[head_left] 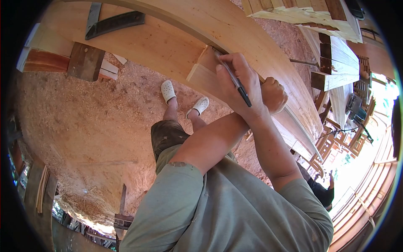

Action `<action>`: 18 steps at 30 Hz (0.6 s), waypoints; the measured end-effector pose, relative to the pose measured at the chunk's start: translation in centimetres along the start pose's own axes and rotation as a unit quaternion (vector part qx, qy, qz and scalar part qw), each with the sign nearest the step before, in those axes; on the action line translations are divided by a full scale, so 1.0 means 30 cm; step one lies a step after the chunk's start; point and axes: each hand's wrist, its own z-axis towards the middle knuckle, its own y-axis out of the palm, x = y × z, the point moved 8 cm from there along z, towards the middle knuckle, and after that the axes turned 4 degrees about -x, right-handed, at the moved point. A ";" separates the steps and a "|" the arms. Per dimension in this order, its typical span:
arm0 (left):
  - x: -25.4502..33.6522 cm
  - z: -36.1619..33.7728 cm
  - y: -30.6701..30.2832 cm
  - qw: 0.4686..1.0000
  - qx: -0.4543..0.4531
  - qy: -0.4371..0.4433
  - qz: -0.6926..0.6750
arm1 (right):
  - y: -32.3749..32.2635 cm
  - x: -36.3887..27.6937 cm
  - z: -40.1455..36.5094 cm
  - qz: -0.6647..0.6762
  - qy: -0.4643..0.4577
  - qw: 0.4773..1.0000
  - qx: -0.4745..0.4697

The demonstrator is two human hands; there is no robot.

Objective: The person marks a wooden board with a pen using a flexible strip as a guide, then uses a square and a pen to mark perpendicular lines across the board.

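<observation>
In the head view, the right hand (pixel 245 82), toward one o'clock, has its fingers closed around a pen (pixel 240 90), slanted so that its tip comes down by the upper end corner of a pale board (pixel 204 78); such a slant probably leaves that corner open to sight. The board lies at one o'clock, its end resting on a near plank (pixel 159 46) and its long side alongside a broad plank (pixel 260 52), which likely gives it something to sit against. The left forearm passes beneath the right wrist, setting the left hand (pixel 275 96) at two o'clock, farther along the wood. Its fingers are curled closed; whether they grip an edge cannot be told, though the placing suggests steadying, clear of the pen. Toward eleven o'clock a try square (pixel 115 26) lies flat on the near plank, seemingly parked within reach yet well apart from the board's end.
</observation>
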 end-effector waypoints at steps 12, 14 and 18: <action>-0.010 0.002 0.018 0.999 -0.041 -0.006 -0.019 | -0.102 -0.038 -0.141 0.101 0.024 0.992 0.068; -0.009 0.000 0.029 0.999 -0.040 -0.003 -0.025 | -0.202 -0.052 -0.238 -0.033 -0.040 0.990 0.133; -0.015 -0.009 0.014 0.999 -0.036 -0.010 -0.019 | -0.340 0.183 -0.512 0.003 0.055 0.971 0.232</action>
